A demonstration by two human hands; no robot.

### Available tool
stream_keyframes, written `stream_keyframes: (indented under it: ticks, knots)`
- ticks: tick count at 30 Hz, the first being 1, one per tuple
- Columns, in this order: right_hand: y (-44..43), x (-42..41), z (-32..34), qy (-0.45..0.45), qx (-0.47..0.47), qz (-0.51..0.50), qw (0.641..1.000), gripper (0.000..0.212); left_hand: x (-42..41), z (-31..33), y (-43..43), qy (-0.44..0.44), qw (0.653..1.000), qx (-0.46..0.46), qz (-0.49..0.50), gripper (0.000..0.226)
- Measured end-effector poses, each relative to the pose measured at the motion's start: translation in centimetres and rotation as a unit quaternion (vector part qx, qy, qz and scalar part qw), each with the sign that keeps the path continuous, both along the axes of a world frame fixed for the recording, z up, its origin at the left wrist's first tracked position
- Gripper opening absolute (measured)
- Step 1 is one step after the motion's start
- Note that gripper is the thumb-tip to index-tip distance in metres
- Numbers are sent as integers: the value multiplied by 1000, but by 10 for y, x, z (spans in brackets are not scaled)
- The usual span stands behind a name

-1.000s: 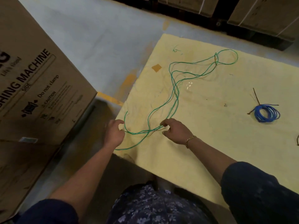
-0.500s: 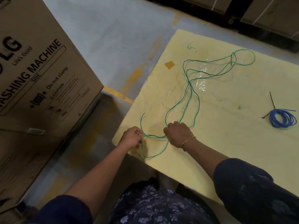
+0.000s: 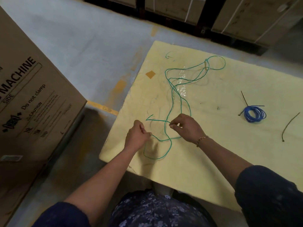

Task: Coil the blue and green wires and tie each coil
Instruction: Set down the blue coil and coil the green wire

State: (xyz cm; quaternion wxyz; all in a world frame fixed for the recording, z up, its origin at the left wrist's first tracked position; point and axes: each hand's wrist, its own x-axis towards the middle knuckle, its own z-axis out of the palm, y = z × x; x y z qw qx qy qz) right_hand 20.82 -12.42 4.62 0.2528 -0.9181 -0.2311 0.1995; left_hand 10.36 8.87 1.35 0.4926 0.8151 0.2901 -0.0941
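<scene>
Well, holding the green wire [image 3: 172, 102] in both hands, low in the middle of the frame, over the near left corner of the yellow table top [image 3: 213, 161]. Left hand [image 3: 136, 138] curled to a fist, clamped round the wire, strand coming out at the thumb side. Right hand [image 3: 186, 126], just to the right and a little higher, pinching the same wire between thumb and forefinger, other fingers loosely bent, bracelet [image 3: 201, 140] on the wrist. Below the hands, an open loop sagging toward the table's near edge; left of the right hand, a free end with a small hooked bend. From the hands upward, loose green strands snaking over the table to a small round loop at upper centre-right, crossing a glossy patch [image 3: 182, 86] on the way. Not yet coiled. Blue wire [image 3: 254, 113] at the right of the frame, well apart from the hands, already wound into a small flat coil on the table, thin dark strands sticking out from it. Further right, a separate dark piece of cord [image 3: 290, 126] lying alone. At the left of the frame, a large cardboard box [image 3: 32, 104] printed "MACHINE" and "Do not clamp", standing on the grey floor [image 3: 82, 46].
</scene>
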Motion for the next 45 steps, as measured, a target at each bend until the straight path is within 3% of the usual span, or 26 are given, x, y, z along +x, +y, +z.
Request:
stream_keyframes:
  ticks: [3,6,8,10,12,16,20,23,27,29,31,36,41,45]
  knots:
    - [-12,14,35,-10,47,-26,999,9,28,27,-7,-93,977,181,-64,53]
    - [-25,23,75,23,71,-45,996,9,57,59,-15,-114,956,239,-123,78]
    - [-34,28,97,59,93,-53,992,12,77,81,-20,-129,951,229,-164,57]
    - [-45,32,117,83,130,-64,986,13,92,107,-22,-131,969,86,-192,24]
    - [-55,34,135,90,164,-90,978,15,101,129,-25,-115,971,-96,-188,41]
    - [-85,39,165,81,185,-94,975,17,105,166,-37,-95,952,-266,-119,43]
    - [-127,47,185,72,207,-79,972,16,96,191,-39,-80,901,-419,-83,42]
    - [-153,53,197,42,204,-72,975,16,87,204,-45,-106,835,-537,-51,39]
    - [-167,60,191,0,242,-108,964,18,72,222,-65,-182,773,-606,-33,23]
    - [-165,55,178,-5,252,-145,957,19,64,230,-79,-216,771,-598,-33,16]
    - [-155,43,162,-17,228,-156,961,21,61,233,-91,-233,787,-570,-40,24]
    - [-117,5,143,-41,106,-68,991,27,71,220,-111,-234,840,-482,-84,37]
    - [-84,-19,152,25,53,-8,998,29,79,200,-116,-197,924,-258,-201,44]
    - [-69,-23,173,96,108,2,989,25,78,190,-111,-160,918,-161,-324,35]
